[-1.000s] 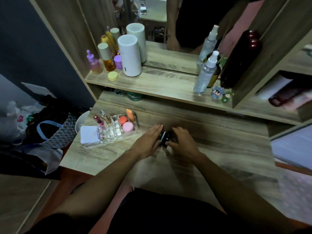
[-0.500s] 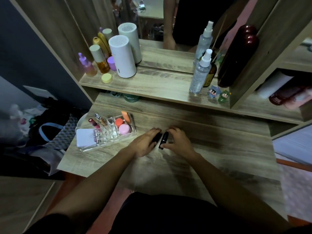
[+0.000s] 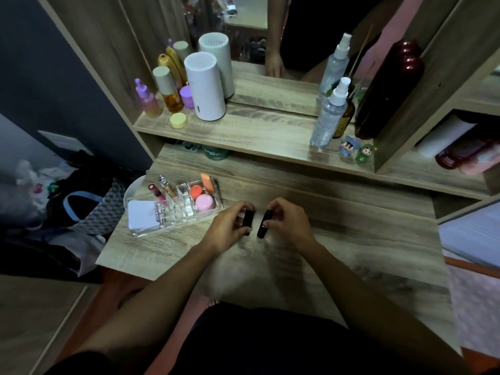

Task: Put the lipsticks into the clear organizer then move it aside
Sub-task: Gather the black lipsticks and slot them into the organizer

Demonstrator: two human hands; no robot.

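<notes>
Two black lipstick tubes are held just above the wooden desk (image 3: 338,247). My left hand (image 3: 228,227) grips the left lipstick (image 3: 248,218); my right hand (image 3: 288,224) pinches the right lipstick (image 3: 264,223) near its top. A small gap separates the tubes. The clear organizer (image 3: 177,211) sits on the desk to the left of my left hand. It holds a pink lip gloss (image 3: 157,194), a slim gold-capped tube (image 3: 167,186), round pink and orange pots, an orange sponge and a white compact.
A raised shelf (image 3: 251,133) behind the desk carries a white cylinder (image 3: 205,90), several bottles, a spray bottle (image 3: 328,115) and two small figurines. A mirror stands behind it. Bags and clothes lie on the floor to the left. The desk's left edge is close to the organizer.
Both hands closed on the lipsticks that lay together on the desk, then drew them slightly apart, one tube in each hand.
</notes>
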